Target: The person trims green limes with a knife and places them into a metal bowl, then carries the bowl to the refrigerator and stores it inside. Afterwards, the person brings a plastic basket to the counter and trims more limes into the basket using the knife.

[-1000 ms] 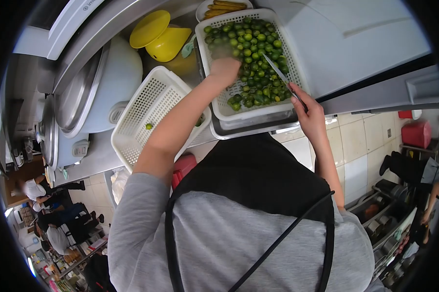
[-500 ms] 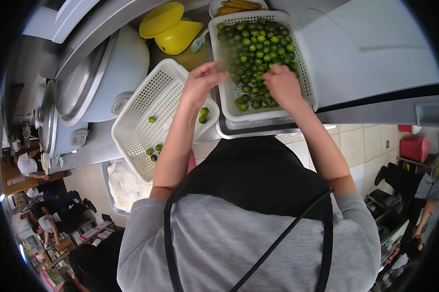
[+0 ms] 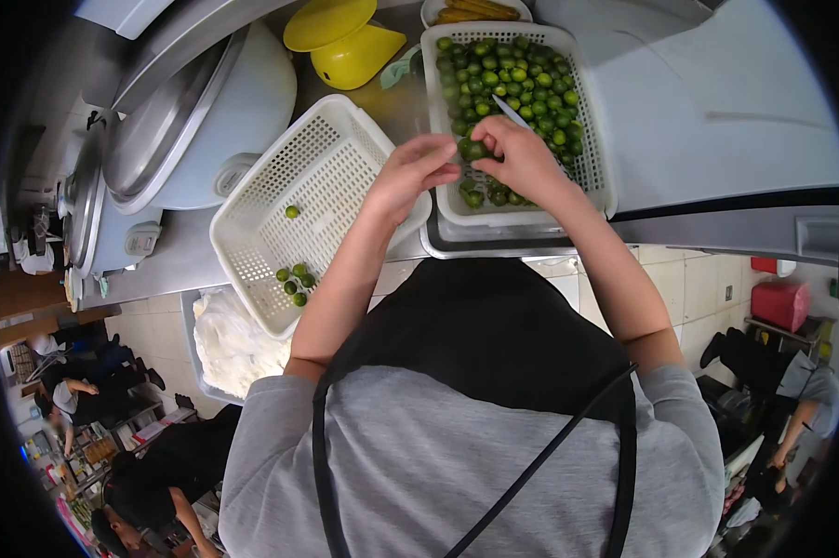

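Note:
Small green limes [image 3: 512,74] fill a white perforated basket [image 3: 598,139]. Over its near left part, my right hand [image 3: 522,163] pinches a lime [image 3: 478,150] between thumb and fingertips. A knife [image 3: 512,112] is also in this hand, its blade projecting up and left beyond the knuckles and its handle hidden. My left hand [image 3: 408,177] is just beside, fingers curved and slightly apart, their tips close to the pinched lime. Whether they touch it I cannot tell. On the left, a tilted second white basket [image 3: 340,153] has several loose limes [image 3: 295,279] in it.
A yellow scale [image 3: 354,56] stands behind the left basket. At the back is a plate of long yellow-brown food [image 3: 475,11]. Large lidded pots [image 3: 243,112] flank the left side. A tub with white contents [image 3: 233,344] sits below the counter. Other people [image 3: 173,474] work farther off.
Both hands have come together over the lime basket. The knife blade now shows at my right hand. Two limes near my left forearm are gone from there, and more lie in the left basket.

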`<state>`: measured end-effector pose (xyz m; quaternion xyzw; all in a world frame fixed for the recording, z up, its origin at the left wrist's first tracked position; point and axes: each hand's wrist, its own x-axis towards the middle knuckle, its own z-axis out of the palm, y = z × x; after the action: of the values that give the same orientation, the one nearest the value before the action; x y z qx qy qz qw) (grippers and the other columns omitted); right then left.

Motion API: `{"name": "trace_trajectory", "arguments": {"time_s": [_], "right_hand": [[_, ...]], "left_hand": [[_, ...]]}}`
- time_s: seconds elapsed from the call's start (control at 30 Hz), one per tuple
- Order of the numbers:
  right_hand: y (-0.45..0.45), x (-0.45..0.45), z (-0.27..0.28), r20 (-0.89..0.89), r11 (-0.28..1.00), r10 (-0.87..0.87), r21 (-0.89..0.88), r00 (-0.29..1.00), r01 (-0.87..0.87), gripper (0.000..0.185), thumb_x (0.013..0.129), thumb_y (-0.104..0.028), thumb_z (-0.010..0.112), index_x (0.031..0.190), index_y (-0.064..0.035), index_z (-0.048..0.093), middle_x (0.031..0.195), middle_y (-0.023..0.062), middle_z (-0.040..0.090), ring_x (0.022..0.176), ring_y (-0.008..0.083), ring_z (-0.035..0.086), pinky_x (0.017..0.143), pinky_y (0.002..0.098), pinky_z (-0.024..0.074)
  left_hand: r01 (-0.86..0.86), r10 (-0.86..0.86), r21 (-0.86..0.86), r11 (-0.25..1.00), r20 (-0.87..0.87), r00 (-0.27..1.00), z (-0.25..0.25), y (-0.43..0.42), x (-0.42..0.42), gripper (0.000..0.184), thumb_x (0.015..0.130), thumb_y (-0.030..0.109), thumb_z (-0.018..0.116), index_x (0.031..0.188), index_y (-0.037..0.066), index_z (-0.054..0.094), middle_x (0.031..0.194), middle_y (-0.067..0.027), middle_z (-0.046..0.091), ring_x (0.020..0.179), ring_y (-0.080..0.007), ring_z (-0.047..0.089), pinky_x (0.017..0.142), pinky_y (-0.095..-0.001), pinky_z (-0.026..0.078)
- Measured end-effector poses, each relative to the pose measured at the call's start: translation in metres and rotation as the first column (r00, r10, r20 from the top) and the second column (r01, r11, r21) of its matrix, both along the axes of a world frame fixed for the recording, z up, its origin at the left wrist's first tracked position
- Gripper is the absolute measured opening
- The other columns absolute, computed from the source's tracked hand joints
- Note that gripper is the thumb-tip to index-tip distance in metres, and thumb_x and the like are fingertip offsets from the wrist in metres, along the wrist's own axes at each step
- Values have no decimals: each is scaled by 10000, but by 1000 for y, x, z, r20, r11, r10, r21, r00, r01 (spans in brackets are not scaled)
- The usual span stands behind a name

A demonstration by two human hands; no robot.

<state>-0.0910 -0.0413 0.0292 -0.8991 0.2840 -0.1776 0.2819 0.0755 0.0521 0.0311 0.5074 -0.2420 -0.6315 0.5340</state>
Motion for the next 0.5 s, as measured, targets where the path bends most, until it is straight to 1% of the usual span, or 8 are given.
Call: {"name": "trace_trajectory", "arguments": {"time_s": [0.03,0.1,0.13,0.2,0.27,0.3,0.4,0.5], "right_hand": [[2,3,10,127,998,28,50,992,-34,323,673,-115,688,968,-58,570,785,57,539,683,176,539,619,279,444],[4,7,20,186,978,-19,209,982,-20,315,679,-116,685,969,-54,578,772,56,540,667,156,519,607,259,435],[4,8,21,239,932,-73,361,968,-18,308,686,-117,683,970,-50,585,759,55,540,652,137,499,595,240,426],[-14,-1,5,216,954,-100,298,971,32,236,707,-120,652,930,-48,618,786,79,584,680,177,547,623,280,448],[-22,-8,-22,-266,998,39,-43,963,-53,174,720,-122,621,878,-54,644,830,94,605,737,229,584,665,329,466],[-16,-11,-22,-475,999,47,32,879,-36,142,725,-124,598,840,-67,658,889,100,603,820,275,586,710,375,469],[-5,-14,-60,-676,922,8,-280,737,-266,144,716,-141,611,835,-74,657,905,103,586,861,265,577,727,366,469],[-7,-11,-71,-682,908,2,-305,731,-288,137,707,-168,631,814,-86,657,934,106,574,898,256,570,728,364,468]], "left_hand": [[1,-1,2,1000,-2,1000,-2,-1,-2,303,820,90,583,1078,-45,500,974,-99,547,858,-175,574,808,-296,487],[27,-21,10,1000,-374,927,-6,-4,-3,306,819,114,594,1064,-46,507,972,-107,551,900,-195,569,814,-289,487],[32,-27,8,999,-376,926,-9,-4,-2,306,819,114,594,1064,-46,507,972,-107,551,900,-195,569,814,-289,487],[25,-30,-20,999,-335,942,-16,-2,4,294,817,107,594,1055,-45,513,983,-118,555,937,-210,564,823,-274,486],[24,-31,-27,999,-331,943,-18,2,10,286,816,102,595,1049,-45,517,987,-120,557,937,-214,566,819,-266,488],[18,-29,-35,999,-323,946,-18,3,13,279,815,98,595,1042,-45,520,992,-122,559,938,-217,569,816,-258,491],[19,-34,-54,998,-292,956,-17,7,15,262,819,94,587,1031,-49,525,998,-121,563,920,-216,577,802,-249,497],[51,-66,-58,997,-287,956,-15,9,15,251,825,95,580,1025,-48,530,987,-114,569,903,-213,583,790,-247,501]]}}
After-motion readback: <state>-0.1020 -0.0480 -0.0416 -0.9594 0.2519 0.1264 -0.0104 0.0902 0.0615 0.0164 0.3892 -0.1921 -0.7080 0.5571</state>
